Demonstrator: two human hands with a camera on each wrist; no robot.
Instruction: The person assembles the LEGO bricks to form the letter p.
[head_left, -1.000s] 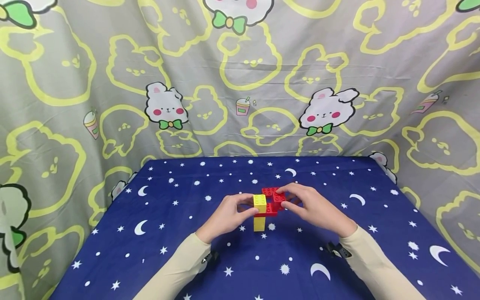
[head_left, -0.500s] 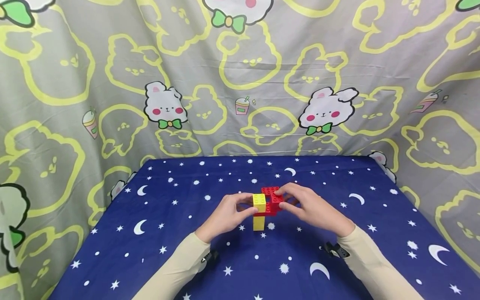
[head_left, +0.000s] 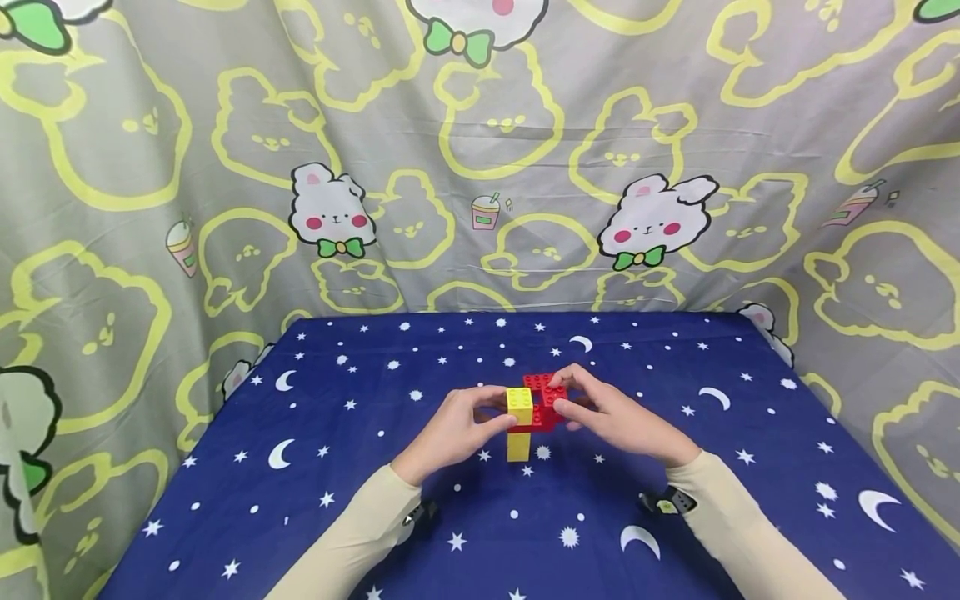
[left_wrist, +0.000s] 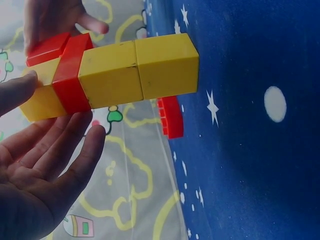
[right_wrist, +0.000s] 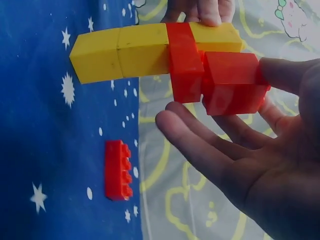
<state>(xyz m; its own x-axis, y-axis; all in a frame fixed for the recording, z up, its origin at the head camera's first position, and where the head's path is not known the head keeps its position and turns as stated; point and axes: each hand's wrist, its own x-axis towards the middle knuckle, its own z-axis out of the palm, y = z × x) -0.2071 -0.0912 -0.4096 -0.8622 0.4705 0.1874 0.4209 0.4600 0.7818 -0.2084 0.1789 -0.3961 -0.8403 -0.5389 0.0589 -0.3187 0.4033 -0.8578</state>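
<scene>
Left hand point(head_left: 455, 429): thumb and fingers pinching the top yellow studded plastic block point(head_left: 520, 407). Right hand point(head_left: 618, 417): thumb and fingertips pinching a red studded plastic block point(right_wrist: 235, 82) against the flat red plastic bar point(right_wrist: 185, 62); can't tell if fully seated. Bar sits under the top yellow block, reaching toward the right hand. Two stacked yellow plastic blocks point(left_wrist: 117, 72) below bar, upright between hands; base contact unclear. Loose red studded plastic brick point(right_wrist: 116, 170) beyond hands on star-print navy cloth point(head_left: 345, 500).
</scene>
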